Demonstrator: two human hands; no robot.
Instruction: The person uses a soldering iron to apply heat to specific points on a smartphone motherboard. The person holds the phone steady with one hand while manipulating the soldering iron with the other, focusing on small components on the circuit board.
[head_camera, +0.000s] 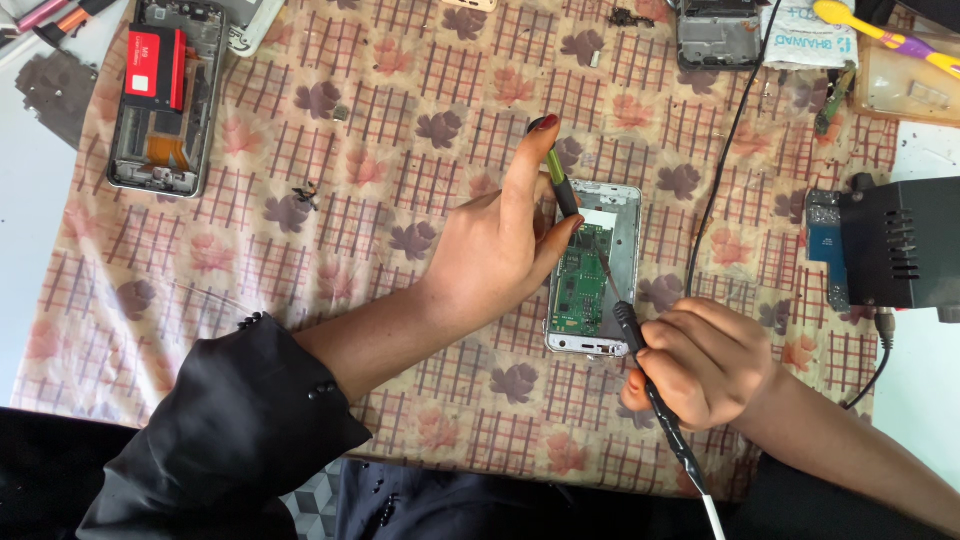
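An opened phone (628, 215) with a silver frame lies on the patterned cloth, its green circuit board (580, 290) exposed. My left hand (500, 245) rests at the phone's left side and holds a thin green-and-black tool (560, 180) whose tip meets the board. My right hand (705, 360) grips a black soldering iron (640, 345) near the phone's lower right corner, its metal tip slanting up onto the board. A black sleeve covers my left forearm.
Another opened phone (160, 100) with a red battery lies at the far left. A black soldering station (890, 245) stands at the right, with a black cable (720, 170) running past the phone. A third phone frame (715, 35) and a yellow toothbrush (880, 35) lie at the far edge.
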